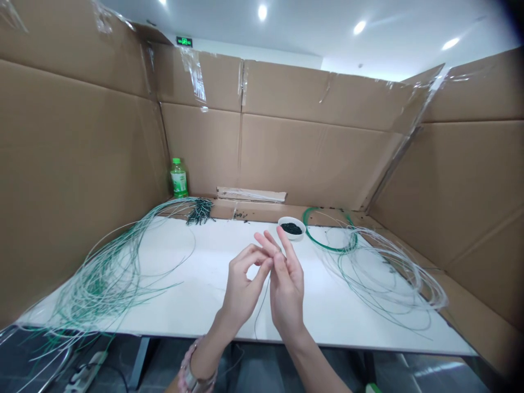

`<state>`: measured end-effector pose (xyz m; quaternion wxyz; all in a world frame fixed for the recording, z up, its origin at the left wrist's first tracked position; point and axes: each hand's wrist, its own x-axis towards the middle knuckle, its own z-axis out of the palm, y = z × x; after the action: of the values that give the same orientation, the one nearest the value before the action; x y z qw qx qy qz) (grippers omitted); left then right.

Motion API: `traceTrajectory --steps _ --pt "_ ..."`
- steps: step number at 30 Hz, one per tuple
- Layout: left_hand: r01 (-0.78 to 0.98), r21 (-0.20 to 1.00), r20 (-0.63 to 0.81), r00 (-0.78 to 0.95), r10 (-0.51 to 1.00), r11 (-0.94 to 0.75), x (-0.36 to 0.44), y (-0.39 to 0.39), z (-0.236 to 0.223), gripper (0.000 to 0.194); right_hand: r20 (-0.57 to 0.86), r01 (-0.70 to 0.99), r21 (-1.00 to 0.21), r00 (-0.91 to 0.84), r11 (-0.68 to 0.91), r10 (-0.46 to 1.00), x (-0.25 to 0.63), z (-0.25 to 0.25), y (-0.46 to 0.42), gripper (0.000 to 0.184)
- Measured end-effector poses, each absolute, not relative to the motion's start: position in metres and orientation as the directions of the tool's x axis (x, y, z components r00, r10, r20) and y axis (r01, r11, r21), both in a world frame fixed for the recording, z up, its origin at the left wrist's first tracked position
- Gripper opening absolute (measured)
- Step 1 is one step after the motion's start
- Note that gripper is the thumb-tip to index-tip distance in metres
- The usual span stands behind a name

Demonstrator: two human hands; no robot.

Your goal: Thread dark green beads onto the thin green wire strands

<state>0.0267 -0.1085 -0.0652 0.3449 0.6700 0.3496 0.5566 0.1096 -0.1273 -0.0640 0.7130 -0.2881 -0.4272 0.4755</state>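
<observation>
My left hand (244, 281) and my right hand (287, 289) are raised over the middle of the white table, their fingertips meeting. Thumb and forefinger of the left hand pinch together against the right fingers. The right thumb presses on its own fingers, while its other fingers point upward. From between the hands a thin dark strand (262, 307) hangs down past the table's front edge. Its upper end is hidden in the fingertips, and any small piece there is too tiny to make out. Just beyond the right hand stands a white bowl (302, 236) of small black pieces (291, 228).
On the left of the table (204, 311), green and white strands (102, 278) lie heaped, with a dark bundled end (200, 211). A green coil (308, 232) and loose white coils (421, 278) occupy the right. A green bottle (179, 179) stands against the surrounding cardboard walls (307, 153).
</observation>
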Motion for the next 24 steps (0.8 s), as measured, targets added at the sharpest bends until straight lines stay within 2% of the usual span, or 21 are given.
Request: traceTrajectory --steps 2,5,8,11,13,15,17,19,21,24 --pt "0.108 0.854 0.492 0.145 0.858 -0.508 0.027 -0.109 -0.065 0.019 0.318 -0.424 -0.826 0.191 0.37 0.929 0.109 -0.067 -0.126 0.045" --pt "0.066 0.907 0.395 0.215 0.893 -0.417 0.028 -0.111 -0.065 0.023 0.289 -0.382 -0.851 0.234 0.361 0.928 0.108 -0.072 -0.125 0.043" --pt "-0.06 0.962 0.27 0.35 0.897 -0.266 0.031 -0.113 -0.069 0.03 0.349 -0.341 -0.834 0.283 0.434 0.893 0.11 -0.072 -0.122 0.038" --pt "-0.157 0.984 0.16 0.555 0.816 -0.086 0.031 -0.113 -0.07 0.047 0.366 -0.354 -0.809 0.32 0.469 0.874 0.12 -0.06 -0.118 0.029" --pt "-0.097 0.995 0.076 0.709 0.701 -0.009 0.023 -0.109 -0.064 0.052 0.295 -0.469 -0.785 0.289 0.403 0.911 0.138 -0.043 -0.113 0.024" --pt "0.069 0.994 0.0 0.787 0.617 -0.087 0.002 -0.099 -0.052 0.042 0.28 -0.531 -0.754 0.272 0.386 0.921 0.166 -0.019 -0.107 0.02" --pt "0.254 0.913 0.039 0.727 0.686 -0.32 -0.032 -0.082 -0.034 0.032 0.315 -0.549 -0.69 0.358 0.471 0.879 0.2 0.005 -0.101 0.017" --pt "0.386 0.788 0.198 0.578 0.792 -0.479 -0.075 -0.059 -0.013 0.042 0.358 -0.527 -0.61 0.484 0.592 0.799 0.233 0.023 -0.098 0.02" --pt "0.538 0.681 0.304 0.409 0.861 -0.496 -0.12 -0.034 0.009 0.049 0.369 -0.492 -0.577 0.556 0.653 0.745 0.258 0.033 -0.097 0.028" --pt "0.748 0.574 0.33 0.162 0.93 -0.334 -0.173 -0.001 0.033 0.054 0.366 -0.463 -0.581 0.586 0.669 0.723 0.276 0.029 -0.096 0.029"
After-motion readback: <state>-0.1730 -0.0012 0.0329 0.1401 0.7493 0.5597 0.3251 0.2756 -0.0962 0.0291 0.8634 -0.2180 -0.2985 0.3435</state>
